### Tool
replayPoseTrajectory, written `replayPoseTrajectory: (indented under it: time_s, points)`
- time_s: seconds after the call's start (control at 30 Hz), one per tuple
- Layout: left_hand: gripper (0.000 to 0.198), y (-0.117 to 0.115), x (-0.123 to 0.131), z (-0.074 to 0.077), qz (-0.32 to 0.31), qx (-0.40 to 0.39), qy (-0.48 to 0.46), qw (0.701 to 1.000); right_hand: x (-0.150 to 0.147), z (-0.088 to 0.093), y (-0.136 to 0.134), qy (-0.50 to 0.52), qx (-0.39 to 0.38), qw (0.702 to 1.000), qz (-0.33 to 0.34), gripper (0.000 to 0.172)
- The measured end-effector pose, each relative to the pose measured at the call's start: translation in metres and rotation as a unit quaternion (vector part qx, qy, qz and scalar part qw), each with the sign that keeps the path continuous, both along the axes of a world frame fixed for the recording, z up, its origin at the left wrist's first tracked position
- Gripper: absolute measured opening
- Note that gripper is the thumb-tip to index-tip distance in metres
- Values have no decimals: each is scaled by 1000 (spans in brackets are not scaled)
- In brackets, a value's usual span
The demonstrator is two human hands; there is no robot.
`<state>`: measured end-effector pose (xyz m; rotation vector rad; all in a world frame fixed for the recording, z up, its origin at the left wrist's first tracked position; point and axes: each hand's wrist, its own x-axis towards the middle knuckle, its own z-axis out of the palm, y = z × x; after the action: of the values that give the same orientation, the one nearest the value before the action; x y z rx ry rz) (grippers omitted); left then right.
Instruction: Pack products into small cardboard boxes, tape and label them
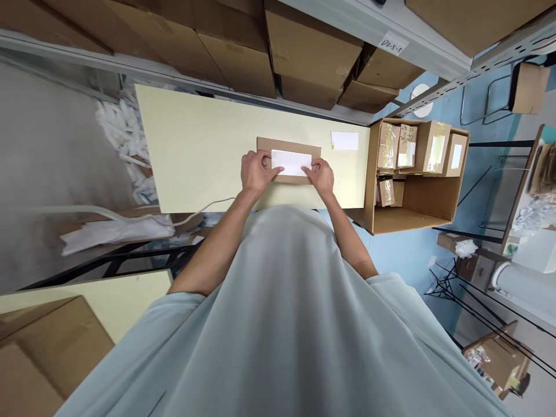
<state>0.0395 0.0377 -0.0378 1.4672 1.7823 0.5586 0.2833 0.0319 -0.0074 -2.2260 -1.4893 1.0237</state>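
A white label lies over a flat brown cardboard box on the pale yellow table. My left hand is closed at the label's left end, its thumb on the label's lower edge and its fingers bent at the upper left corner. At the right end my right hand grips in the same way, thumb and fingers on the label. Whether the label's middle touches the box cannot be made out. To the right, another white paper with a small yellow mark lies on the table.
Beside the table at right stands a large open carton holding several taped boxes. Brown boxes fill the shelf along the far side. A white cable runs to the table's near edge. White scraps are piled at left.
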Motion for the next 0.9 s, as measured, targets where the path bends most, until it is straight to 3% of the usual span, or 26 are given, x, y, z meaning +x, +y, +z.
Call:
replayPoseTrajectory:
  time_s: [0.33, 0.43, 0.5, 0.57, 0.63, 0.7, 0.77, 0.9]
  points:
    - [39, 17, 6, -4, 68, -48, 9, 996, -7, -8, 12, -52, -30, 998, -37, 41]
    - [34, 15, 7, 4, 75, -17, 10, 997, -9, -6, 5, -70, 14, 997, 1, 50]
    - [49, 8, 13, 13, 20, 27, 13, 999, -15, -3, -4, -79, 63, 992, 76, 60]
    - [69, -3, 24, 21, -87, 58, 15, 994, -26, -2, -14, -87, 90, 978, 169, 66]
    - [84, -12, 34, 26, -191, 59, 11, 980, -38, -4, -20, -94, 83, 962, 242, 70]
    - [92, -18, 39, 26, -246, 47, 8, 968, -44, -8, -22, -100, 66, 953, 277, 72]
    - [96, -20, 36, 21, -252, 35, 14, 967, -44, -11, -22, -103, 59, 950, 288, 74]
    - [94, -17, 15, 13, -203, 26, 38, 978, -30, -11, -23, -113, 67, 953, 273, 75]
